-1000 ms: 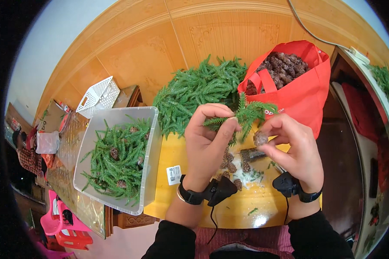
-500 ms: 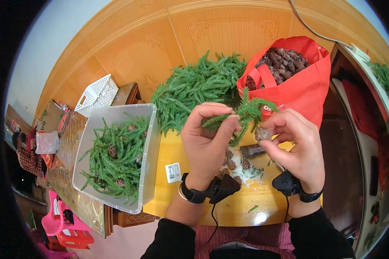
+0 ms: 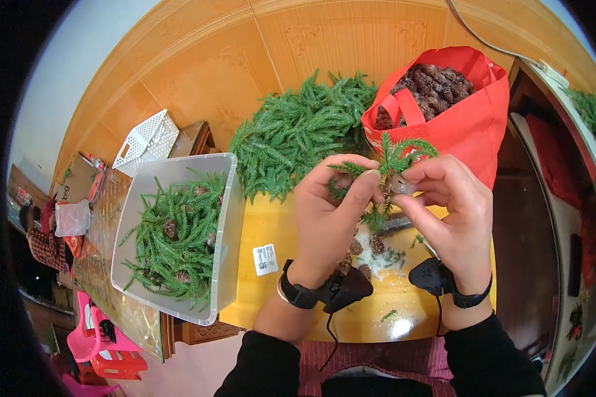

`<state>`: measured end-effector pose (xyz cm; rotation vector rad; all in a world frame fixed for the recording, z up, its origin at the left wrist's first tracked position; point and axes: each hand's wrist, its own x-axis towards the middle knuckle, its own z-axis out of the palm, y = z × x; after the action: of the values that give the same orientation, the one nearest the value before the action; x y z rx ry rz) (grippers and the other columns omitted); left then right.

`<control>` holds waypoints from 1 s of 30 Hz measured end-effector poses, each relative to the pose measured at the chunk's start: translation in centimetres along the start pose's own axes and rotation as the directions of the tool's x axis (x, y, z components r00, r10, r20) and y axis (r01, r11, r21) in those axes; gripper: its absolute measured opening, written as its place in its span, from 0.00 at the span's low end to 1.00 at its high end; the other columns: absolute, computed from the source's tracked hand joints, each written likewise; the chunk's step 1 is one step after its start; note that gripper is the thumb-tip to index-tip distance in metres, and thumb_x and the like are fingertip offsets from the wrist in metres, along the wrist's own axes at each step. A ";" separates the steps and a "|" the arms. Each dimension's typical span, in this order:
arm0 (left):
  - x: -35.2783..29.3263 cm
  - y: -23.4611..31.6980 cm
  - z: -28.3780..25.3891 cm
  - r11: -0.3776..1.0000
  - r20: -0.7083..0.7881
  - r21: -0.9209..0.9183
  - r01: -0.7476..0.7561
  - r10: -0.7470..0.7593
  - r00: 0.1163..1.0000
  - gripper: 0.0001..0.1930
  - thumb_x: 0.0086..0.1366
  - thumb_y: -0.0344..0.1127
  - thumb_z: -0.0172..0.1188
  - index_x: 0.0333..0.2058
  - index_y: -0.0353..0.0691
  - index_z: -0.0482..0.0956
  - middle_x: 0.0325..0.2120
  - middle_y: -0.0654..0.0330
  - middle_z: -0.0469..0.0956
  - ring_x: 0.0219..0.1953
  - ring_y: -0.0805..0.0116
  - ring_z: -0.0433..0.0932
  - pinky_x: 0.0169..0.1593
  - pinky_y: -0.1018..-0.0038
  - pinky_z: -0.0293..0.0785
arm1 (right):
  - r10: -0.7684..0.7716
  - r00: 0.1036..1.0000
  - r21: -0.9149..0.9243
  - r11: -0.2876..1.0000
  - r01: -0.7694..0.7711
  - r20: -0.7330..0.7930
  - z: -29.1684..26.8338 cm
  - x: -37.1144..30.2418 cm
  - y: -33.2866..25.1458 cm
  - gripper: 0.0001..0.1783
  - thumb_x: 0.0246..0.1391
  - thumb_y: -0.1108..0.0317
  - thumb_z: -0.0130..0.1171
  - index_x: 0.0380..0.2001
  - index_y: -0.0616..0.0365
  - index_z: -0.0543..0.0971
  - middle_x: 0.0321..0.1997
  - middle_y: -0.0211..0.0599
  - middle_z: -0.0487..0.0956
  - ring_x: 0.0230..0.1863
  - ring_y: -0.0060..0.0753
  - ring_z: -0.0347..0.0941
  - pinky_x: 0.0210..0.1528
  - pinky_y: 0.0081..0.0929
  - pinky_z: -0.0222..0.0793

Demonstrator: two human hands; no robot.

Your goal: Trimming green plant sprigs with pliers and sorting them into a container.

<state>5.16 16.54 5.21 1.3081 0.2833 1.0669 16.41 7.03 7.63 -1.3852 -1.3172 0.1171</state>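
Note:
Over the yellow table (image 3: 271,301), my left hand (image 3: 338,205) pinches a green artificial pine sprig (image 3: 394,159) between thumb and fingers. My right hand (image 3: 453,215) is closed on a small brown pine cone (image 3: 397,188), held against the middle of the sprig. Fingers partly hide where cone and sprig meet. Below my hands lie several loose pine cones (image 3: 377,245), a dark block partly hidden by my hands, and a patch of white residue (image 3: 381,264) with green bits. Both wrists wear black straps with small devices and cables.
Left of my hands stands a clear plastic bin (image 3: 229,218) of sprigs with cones. Behind are a heap of green sprigs (image 3: 304,126) and a red bag (image 3: 467,139) full of pine cones. A white label (image 3: 265,259) lies on the table. Farther left are a white basket (image 3: 149,142) and a person (image 3: 43,241).
My left hand has moved right and my right hand slightly left. The pine cone, apart from the sprig's middle before, is now up against it.

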 end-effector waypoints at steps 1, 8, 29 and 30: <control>0.0 -0.1 0.0 1.000 -0.004 -0.014 0.007 -0.007 1.000 0.06 0.58 0.26 0.54 0.35 0.33 0.72 0.21 0.62 0.72 0.24 0.77 0.70 0.28 0.84 0.64 | 0.000 1.000 0.001 1.000 0.000 0.001 0.0 0.0 0.1 0.13 0.37 0.83 0.60 0.30 0.67 0.71 0.31 0.34 0.72 0.32 0.21 0.74 0.30 0.15 0.71; 0.0 -0.2 -0.2 0.999 0.008 -0.032 0.016 -0.016 1.000 0.07 0.58 0.28 0.55 0.35 0.33 0.72 0.21 0.62 0.72 0.24 0.77 0.69 0.29 0.83 0.64 | -0.031 0.999 -0.007 0.999 0.031 0.025 0.0 0.0 0.4 0.12 0.38 0.83 0.60 0.30 0.66 0.72 0.32 0.34 0.72 0.32 0.22 0.74 0.31 0.15 0.71; -0.1 -0.7 0.1 0.997 0.012 -0.049 -0.055 0.056 0.998 0.06 0.59 0.27 0.54 0.36 0.33 0.72 0.23 0.64 0.73 0.26 0.79 0.71 0.29 0.85 0.65 | -0.043 0.999 -0.030 0.999 0.043 0.013 -0.2 0.1 0.1 0.11 0.37 0.83 0.59 0.29 0.66 0.72 0.30 0.34 0.73 0.30 0.21 0.74 0.30 0.15 0.71; 0.0 -0.7 0.1 0.997 0.013 -0.050 -0.055 0.056 0.998 0.06 0.59 0.27 0.54 0.36 0.33 0.72 0.23 0.64 0.73 0.26 0.79 0.71 0.29 0.85 0.65 | -0.039 0.999 -0.030 0.999 0.039 0.004 -0.2 0.1 0.1 0.11 0.37 0.83 0.60 0.29 0.66 0.72 0.30 0.34 0.73 0.30 0.21 0.74 0.30 0.15 0.71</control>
<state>5.52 16.54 4.58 1.2849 0.2091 1.1038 16.64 7.03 7.66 -1.3842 -1.3529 0.0741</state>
